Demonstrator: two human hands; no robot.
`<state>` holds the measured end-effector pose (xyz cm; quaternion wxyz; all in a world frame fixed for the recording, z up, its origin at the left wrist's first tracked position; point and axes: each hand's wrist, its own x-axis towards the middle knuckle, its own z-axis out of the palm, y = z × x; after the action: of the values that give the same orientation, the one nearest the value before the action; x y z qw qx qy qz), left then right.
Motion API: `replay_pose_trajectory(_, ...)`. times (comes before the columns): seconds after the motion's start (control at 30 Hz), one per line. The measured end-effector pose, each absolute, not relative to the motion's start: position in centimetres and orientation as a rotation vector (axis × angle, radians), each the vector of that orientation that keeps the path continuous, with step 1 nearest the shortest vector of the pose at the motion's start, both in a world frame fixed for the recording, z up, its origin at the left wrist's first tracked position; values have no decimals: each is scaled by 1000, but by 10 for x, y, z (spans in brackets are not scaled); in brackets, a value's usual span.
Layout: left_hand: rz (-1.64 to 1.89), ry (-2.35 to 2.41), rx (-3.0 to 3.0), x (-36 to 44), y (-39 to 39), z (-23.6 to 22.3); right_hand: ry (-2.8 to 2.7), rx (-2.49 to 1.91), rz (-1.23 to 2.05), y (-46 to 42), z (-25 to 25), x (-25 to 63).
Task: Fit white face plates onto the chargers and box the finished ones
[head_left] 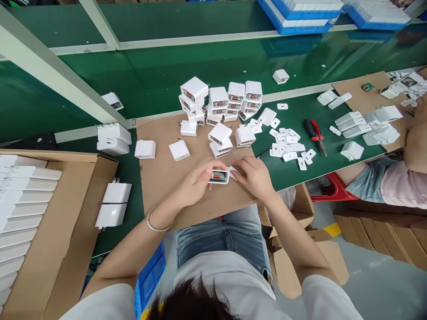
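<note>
My left hand is closed around a white charger housing, whose open end shows the circuit parts inside. Pinched in the fingers of my right hand is a small white end cap, held right beside that open end. Both hands are over a brown cardboard sheet on the green bench. Stacked open housings stand behind them, and a few more lie singly on the sheet. To the right is a loose pile of white end caps.
Red-handled pliers lie right of the caps. At the left is a cardboard box with rows of white chargers, beside two chargers on the bench. Blue trays sit on the shelf. Another person's arm is at the far right.
</note>
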<state>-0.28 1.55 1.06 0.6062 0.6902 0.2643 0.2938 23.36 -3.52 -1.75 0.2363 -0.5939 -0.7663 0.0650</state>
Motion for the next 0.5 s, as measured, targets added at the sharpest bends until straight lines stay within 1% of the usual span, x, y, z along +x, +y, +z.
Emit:
replay_pose_trajectory(0.13, 686, 633, 1648, -3, 15, 11, -2080, -1673, 263, -45, -12, 232)
replay_pose_trajectory(0.33, 680, 681, 1699, -3, 14, 13, -1986, -1716, 366, -53, -17, 231)
replay_pose_trajectory(0.5, 633, 757, 1699, -4, 12, 12, -1711, -1638, 330, -59, -2, 226)
